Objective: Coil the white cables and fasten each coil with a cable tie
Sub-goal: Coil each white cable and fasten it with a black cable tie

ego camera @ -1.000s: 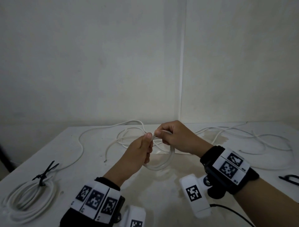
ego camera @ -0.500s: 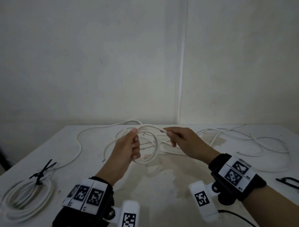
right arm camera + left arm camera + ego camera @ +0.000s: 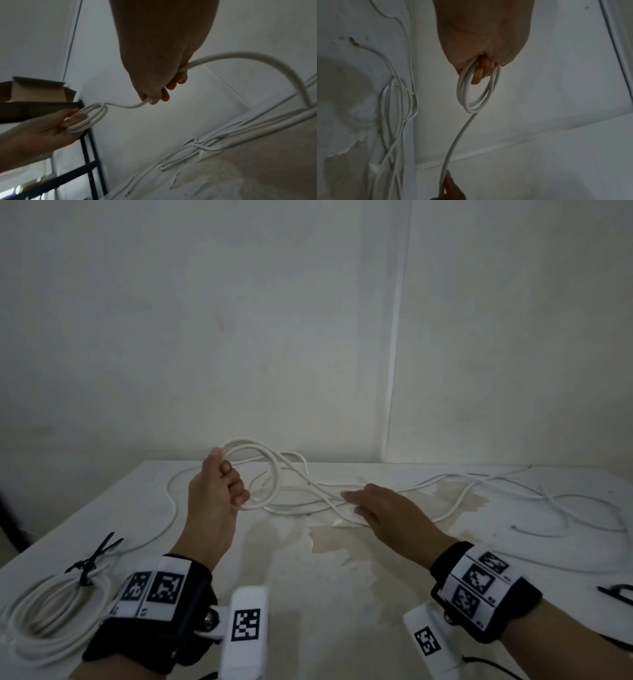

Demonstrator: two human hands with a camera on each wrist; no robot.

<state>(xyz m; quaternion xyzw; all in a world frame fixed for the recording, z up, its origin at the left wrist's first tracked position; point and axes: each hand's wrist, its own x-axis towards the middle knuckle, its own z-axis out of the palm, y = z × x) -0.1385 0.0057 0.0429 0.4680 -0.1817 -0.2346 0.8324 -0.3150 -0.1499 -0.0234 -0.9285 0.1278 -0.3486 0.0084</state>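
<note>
My left hand [image 3: 226, 474] is raised over the far middle of the table and grips a small coil of white cable [image 3: 270, 474]. The left wrist view shows the coil's loops [image 3: 476, 94] hanging from the curled fingers [image 3: 478, 75]. One strand [image 3: 308, 484] runs from the coil down to my right hand [image 3: 356, 503], which is low over the table. In the right wrist view the fingers [image 3: 164, 93] curl round this cable [image 3: 130, 106], which passes through the hand. A finished coil [image 3: 44, 621] with a black cable tie [image 3: 90, 563] lies front left.
Loose white cables [image 3: 513, 487] sprawl across the right and far side of the white table [image 3: 308, 594]. A black cable tie [image 3: 616, 594] lies at the right edge. Walls stand close behind. A black shelf frame [image 3: 89, 155] with a cardboard box [image 3: 34, 89] stands to the left.
The hands have drawn apart. My left hand lifted the coil up and left, while my right hand slid rightward and down along the cable toward the table.
</note>
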